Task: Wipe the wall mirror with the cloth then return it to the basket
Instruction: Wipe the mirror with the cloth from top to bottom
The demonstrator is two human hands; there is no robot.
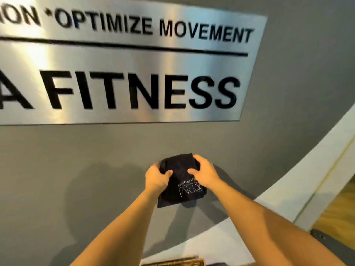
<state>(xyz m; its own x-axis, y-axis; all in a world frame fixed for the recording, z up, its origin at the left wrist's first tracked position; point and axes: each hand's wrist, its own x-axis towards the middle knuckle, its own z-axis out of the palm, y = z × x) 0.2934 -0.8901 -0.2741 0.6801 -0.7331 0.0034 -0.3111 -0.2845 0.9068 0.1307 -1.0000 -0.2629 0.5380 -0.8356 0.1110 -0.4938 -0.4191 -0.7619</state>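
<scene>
A folded black cloth [180,181] with white printed lettering is held up in front of a grey wall. My left hand [156,178] grips its left edge, thumb on the front. My right hand [204,172] grips its top right, fingers curled over it. A brown woven basket [176,263] shows only as a rim at the bottom edge, below my arms. No mirror is in view.
A large brushed-metal sign [134,64] with black lettering hangs on the grey wall [76,169] above my hands. A white door frame [311,179] runs diagonally at the right, with wood flooring [338,214] beyond it.
</scene>
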